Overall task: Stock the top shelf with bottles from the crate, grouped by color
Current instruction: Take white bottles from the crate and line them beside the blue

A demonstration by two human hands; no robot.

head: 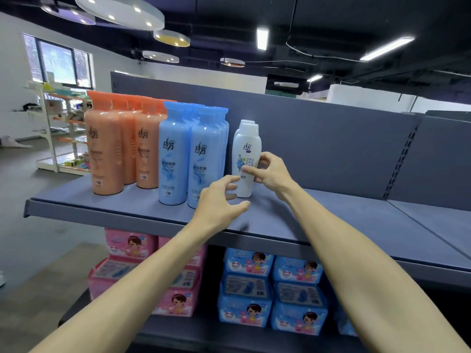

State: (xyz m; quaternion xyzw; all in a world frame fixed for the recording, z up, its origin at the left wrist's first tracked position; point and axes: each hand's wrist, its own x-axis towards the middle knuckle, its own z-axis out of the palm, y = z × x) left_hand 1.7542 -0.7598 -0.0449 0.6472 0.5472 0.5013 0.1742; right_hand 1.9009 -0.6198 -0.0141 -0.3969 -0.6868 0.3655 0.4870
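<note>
Two bare forearms and hands
The left hand (219,200) and right hand (270,171) wear no gloves, rings or watches; both arms show no sleeves up to the frame's edge

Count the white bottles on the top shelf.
2 show. The front white bottle stands right of the blue bottles, gripped by the right hand. A second stands directly behind it, only its cap visible. More could be hidden behind.

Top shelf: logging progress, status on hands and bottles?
Right hand grips front white bottle, upright on top shelf. Left hand open beside it. Orange bottles, blue bottles grouped left. Nothing obstructing.
</note>
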